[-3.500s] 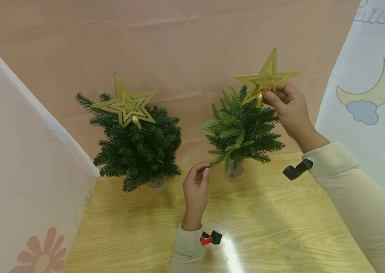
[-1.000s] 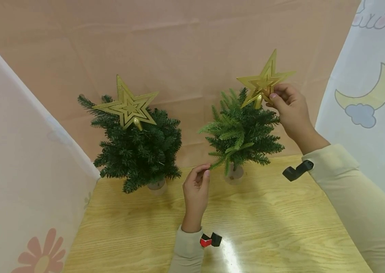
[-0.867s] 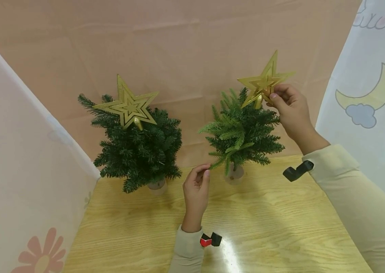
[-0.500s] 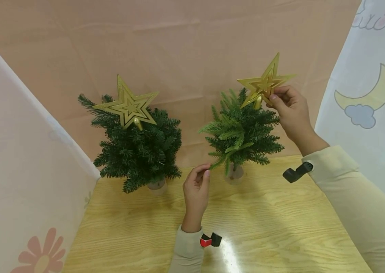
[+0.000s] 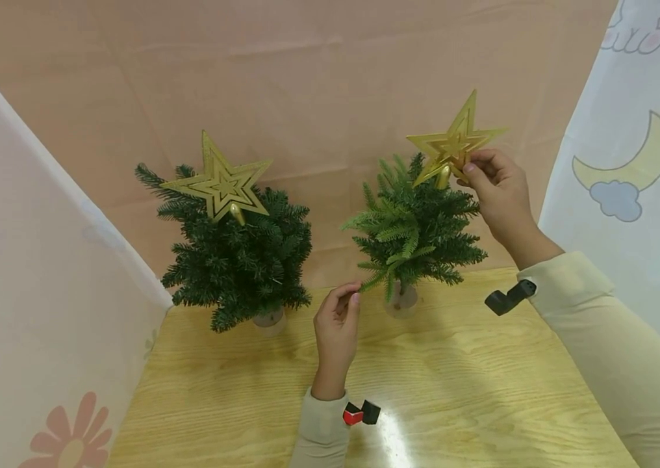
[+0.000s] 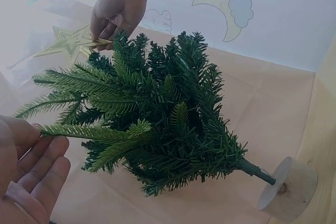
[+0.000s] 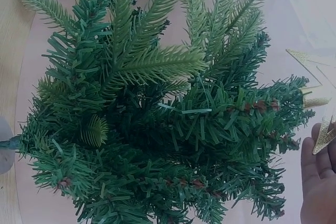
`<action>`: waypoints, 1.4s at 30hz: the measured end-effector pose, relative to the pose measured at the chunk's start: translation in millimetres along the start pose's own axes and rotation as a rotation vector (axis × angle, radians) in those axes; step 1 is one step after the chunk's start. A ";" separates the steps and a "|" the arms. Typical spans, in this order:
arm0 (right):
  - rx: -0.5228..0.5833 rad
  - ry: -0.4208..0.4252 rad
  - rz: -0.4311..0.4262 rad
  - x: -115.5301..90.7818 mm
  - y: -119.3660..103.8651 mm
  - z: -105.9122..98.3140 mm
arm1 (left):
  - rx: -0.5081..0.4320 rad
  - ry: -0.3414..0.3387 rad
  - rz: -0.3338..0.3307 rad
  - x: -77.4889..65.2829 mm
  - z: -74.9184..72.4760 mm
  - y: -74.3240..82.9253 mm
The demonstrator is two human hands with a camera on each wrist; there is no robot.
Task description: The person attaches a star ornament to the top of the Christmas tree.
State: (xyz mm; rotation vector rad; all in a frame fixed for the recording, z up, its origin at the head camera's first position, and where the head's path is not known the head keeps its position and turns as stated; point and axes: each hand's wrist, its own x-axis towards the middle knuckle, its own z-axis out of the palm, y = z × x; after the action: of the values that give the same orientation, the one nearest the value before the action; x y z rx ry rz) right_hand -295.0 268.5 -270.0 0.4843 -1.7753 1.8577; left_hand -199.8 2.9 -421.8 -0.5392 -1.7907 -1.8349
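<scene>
A small artificial Christmas tree (image 5: 435, 221) with dark and lighter green branches stands on the right. My right hand (image 5: 501, 188) pinches a lower arm of a gold star tree topper (image 5: 454, 140) at its top. The star's short socket (image 7: 315, 98) is against the uppermost twigs; whether a twig is inside it cannot be seen. Low on the same tree's left side, my left hand (image 5: 337, 325) pinches the tip of a light green branch (image 6: 94, 131) between thumb and index finger. A second, darker tree (image 5: 236, 260) at the left carries another gold star (image 5: 225, 185), tilted, on its top.
Both trees have round bases, the right one (image 5: 401, 302) and the left one (image 5: 269, 320), on a wood-grain table (image 5: 423, 377). A peach cloth (image 5: 318, 78) hangs close behind, with pale printed cloths (image 5: 26, 227) along the sides.
The right thumb has slid slightly to the right along the star, which sits a little lower in view. The left hand keeps its place on the branch tip. The camera view has shifted slightly.
</scene>
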 end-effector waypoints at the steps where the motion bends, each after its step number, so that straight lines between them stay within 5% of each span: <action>1: 0.005 0.001 0.002 0.0 0.2 -0.2 | -0.002 0.000 -0.001 0.0 0.0 0.1; 25: 0.060 0.013 -0.027 -2.9 1.4 -3.0 | -0.016 0.007 -0.014 1.1 -0.4 3.8; 42: 0.090 0.137 -0.055 -21.2 4.0 -19.8 | 0.007 0.017 -0.009 0.6 -6.1 -2.1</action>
State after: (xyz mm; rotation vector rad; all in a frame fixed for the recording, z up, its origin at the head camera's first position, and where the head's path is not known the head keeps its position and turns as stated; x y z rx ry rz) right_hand -278.4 285.5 -287.2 0.4236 -1.5795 1.8921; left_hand -201.1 -3.2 -423.4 -0.5118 -1.7910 -1.8331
